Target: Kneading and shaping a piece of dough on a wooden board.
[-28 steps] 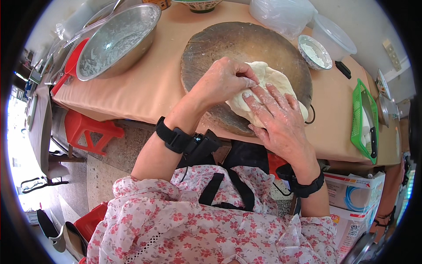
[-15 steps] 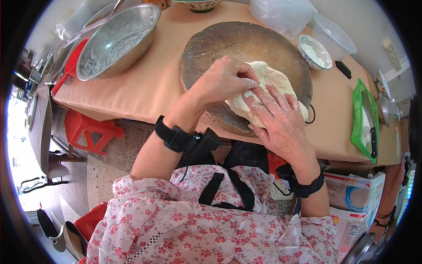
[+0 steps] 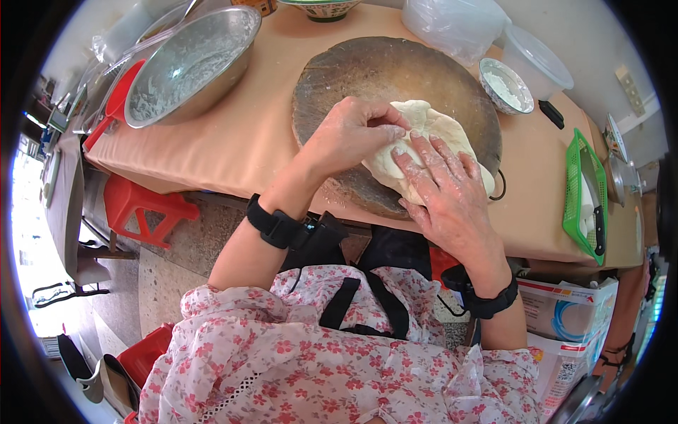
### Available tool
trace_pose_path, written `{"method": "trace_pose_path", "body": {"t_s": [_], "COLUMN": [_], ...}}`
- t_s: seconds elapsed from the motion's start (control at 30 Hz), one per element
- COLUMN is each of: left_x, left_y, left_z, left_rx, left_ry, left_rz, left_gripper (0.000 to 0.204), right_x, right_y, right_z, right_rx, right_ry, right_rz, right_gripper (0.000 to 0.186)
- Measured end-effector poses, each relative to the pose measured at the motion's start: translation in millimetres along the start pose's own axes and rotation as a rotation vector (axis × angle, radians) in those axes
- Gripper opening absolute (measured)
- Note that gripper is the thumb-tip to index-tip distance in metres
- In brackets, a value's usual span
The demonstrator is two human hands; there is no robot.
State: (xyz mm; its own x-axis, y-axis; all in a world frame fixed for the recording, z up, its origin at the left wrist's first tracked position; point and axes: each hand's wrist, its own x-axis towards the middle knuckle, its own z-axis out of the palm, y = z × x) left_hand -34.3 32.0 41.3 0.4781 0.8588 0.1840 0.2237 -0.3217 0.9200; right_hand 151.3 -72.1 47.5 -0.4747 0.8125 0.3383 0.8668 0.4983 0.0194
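A lump of pale dough [image 3: 441, 128] lies on a round, worn wooden chopping board [image 3: 353, 67], toward its near right side. At the dough's left edge my left hand [image 3: 360, 134] is closed, thumb and forefinger pinched together at the dough. The other fingers of that hand curl out of sight. Flat across the dough's middle rests my right hand [image 3: 448, 191], palm down, its floury fingers stretched and slightly apart. Part of the dough is hidden beneath it.
A floury steel basin [image 3: 194, 71] stands at the left, near a red stool [image 3: 145, 208]. Beyond the board's right side are a bowl of white flour [image 3: 506, 86] and a clear plastic tub [image 3: 537, 60]. A green basket [image 3: 585, 194] holds a black-handled knife [image 3: 599, 230].
My left hand has shifted slightly left and its thumb has drawn back a little from my right fingers. My right hand stays on the dough, nearly unmoved.
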Motion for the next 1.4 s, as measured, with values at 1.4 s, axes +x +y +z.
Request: {"method": "trace_pose_path", "body": {"t_s": [1.4], "left_x": [-19], "left_y": [-8], "left_z": [49], "left_rx": [0.522], "left_ry": [0.292], "left_rz": [0.496], "left_gripper": [0.016], "right_x": [-4], "right_y": [27], "right_z": [-6], "right_rx": [0.302], "right_ry": [0.201], "right_rz": [0.143], "right_gripper": [0.020]}}
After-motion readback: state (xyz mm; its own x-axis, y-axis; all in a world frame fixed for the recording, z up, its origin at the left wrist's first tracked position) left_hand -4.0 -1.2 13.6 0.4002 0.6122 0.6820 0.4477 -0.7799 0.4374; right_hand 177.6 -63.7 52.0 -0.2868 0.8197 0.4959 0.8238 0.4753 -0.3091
